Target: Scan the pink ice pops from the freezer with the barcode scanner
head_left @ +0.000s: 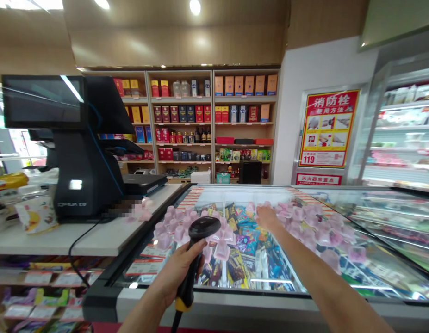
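A black handheld barcode scanner with a yellow-trimmed base is gripped in my left hand, its head tilted over the freezer glass. My right hand reaches far across the glass, fingers curled in at a small pink cup; the fingertips are partly hidden. Many similar translucent pink cups lie in a cluster around the scanner. Another cluster of pink cups spreads to the right of my right forearm. Beneath the glass top, colourful ice-cream packets show in the chest freezer.
At left, a black checkout terminal stands on a white counter, its cable hanging over the front. Packaged goods sit on shelves below. Boxed bottles fill shelving behind. A red fire-hydrant sign and refrigerated display are at right.
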`<state>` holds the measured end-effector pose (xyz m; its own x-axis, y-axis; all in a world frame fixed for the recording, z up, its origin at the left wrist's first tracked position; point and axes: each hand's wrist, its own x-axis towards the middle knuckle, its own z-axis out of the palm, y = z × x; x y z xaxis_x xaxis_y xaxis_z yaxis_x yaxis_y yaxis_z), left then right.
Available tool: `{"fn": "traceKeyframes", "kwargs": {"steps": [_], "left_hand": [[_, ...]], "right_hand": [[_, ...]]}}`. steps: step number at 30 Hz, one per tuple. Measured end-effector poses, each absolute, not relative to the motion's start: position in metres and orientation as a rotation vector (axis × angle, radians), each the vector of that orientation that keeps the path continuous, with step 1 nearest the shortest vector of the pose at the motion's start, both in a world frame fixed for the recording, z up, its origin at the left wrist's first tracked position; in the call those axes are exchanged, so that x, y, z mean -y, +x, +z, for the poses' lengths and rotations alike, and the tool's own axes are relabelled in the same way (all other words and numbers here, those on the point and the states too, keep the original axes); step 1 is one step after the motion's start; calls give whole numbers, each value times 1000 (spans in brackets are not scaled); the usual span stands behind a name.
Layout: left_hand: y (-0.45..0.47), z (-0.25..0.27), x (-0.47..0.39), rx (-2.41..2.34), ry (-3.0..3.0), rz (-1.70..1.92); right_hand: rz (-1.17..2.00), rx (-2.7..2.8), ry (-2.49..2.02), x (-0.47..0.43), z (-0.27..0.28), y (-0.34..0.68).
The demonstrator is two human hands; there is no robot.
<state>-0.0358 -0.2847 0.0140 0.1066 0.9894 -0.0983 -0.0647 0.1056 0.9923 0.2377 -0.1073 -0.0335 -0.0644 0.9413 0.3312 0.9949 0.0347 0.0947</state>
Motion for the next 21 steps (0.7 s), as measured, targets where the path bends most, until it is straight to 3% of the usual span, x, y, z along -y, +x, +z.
{"fn": "traceKeyframes", "kwargs": {"steps": [5,10,12,21], "left_hand": [[-34,20,295,-1103,1132,1065],[-26,32,315,-1070,1149,1094],[-21,37,322,-1057,1138,1103],[-18,41,327,-1031,1195,1127]], "right_hand": [[-183,2059,-1913,124,-27,235],[698,1240,-1420,133,-18,226],[908,1073,-1264,136,-18,219],[1165,884,-1015,146,-22,199]]}}
